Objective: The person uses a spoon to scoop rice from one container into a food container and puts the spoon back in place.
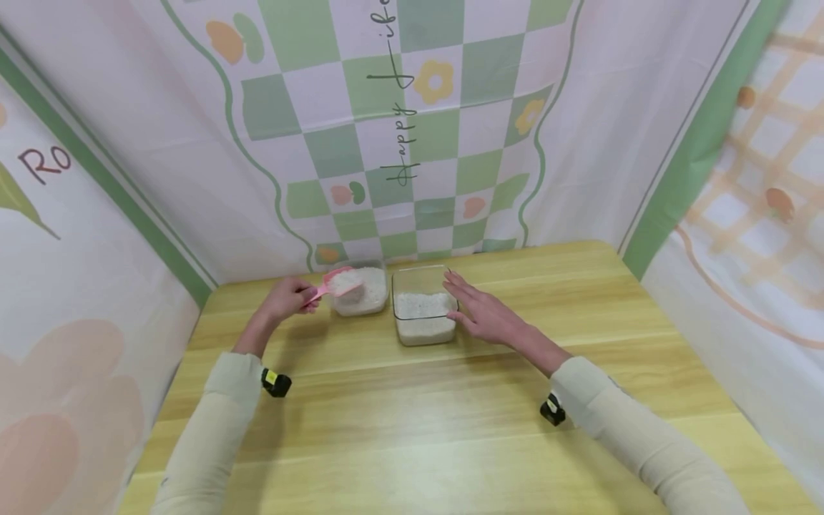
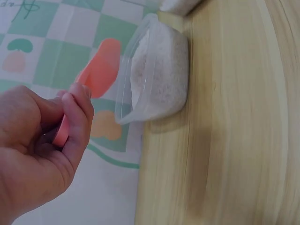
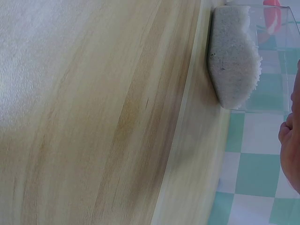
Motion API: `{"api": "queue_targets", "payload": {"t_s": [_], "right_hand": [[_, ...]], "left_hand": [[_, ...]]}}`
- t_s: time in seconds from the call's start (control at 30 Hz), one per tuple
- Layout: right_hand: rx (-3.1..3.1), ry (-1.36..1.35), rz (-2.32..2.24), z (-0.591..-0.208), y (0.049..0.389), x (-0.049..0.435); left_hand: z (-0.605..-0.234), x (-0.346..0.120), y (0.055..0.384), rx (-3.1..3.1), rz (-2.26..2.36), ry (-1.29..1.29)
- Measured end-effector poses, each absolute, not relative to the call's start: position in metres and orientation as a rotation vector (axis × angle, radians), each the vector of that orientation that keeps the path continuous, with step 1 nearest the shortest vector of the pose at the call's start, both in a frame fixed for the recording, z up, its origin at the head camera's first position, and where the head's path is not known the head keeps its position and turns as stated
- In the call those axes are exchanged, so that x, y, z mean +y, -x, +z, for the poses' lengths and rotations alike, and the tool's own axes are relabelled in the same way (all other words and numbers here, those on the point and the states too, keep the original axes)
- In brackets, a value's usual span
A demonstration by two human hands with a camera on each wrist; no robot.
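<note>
My left hand (image 1: 291, 297) grips the handle of a pink scoop (image 1: 345, 282), its fingers curled round it in the left wrist view. White grains, which look like rice, fill the scoop above a plastic tub (image 2: 152, 70) of the same grains. To the right of the tub stands a square clear glass container (image 1: 425, 336), partly filled with white grains (image 3: 232, 56). My right hand (image 1: 486, 313) lies against the glass container's right rim with its fingers straight. Only part of that hand shows at the edge of the right wrist view.
Both containers stand near the back edge of a wooden table (image 1: 412, 429). Right behind them hangs a checked cloth (image 1: 412, 143), with more printed cloth at both sides.
</note>
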State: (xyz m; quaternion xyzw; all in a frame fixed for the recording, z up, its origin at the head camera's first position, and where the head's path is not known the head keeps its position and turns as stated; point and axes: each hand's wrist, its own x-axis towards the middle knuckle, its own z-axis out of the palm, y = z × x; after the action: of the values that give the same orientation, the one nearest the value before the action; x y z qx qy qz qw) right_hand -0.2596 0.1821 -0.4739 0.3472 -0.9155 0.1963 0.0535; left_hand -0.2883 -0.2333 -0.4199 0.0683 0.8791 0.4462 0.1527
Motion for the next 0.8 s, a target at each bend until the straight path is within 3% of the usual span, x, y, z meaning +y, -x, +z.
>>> {"api": "queue_targets", "payload": {"t_s": [0.8], "right_hand": [[-2.774,-1.052,0.593,-0.475,0.259,0.182]], "left_hand": [[-0.406,-0.244,0.286,2.724,0.914,-0.171]]}}
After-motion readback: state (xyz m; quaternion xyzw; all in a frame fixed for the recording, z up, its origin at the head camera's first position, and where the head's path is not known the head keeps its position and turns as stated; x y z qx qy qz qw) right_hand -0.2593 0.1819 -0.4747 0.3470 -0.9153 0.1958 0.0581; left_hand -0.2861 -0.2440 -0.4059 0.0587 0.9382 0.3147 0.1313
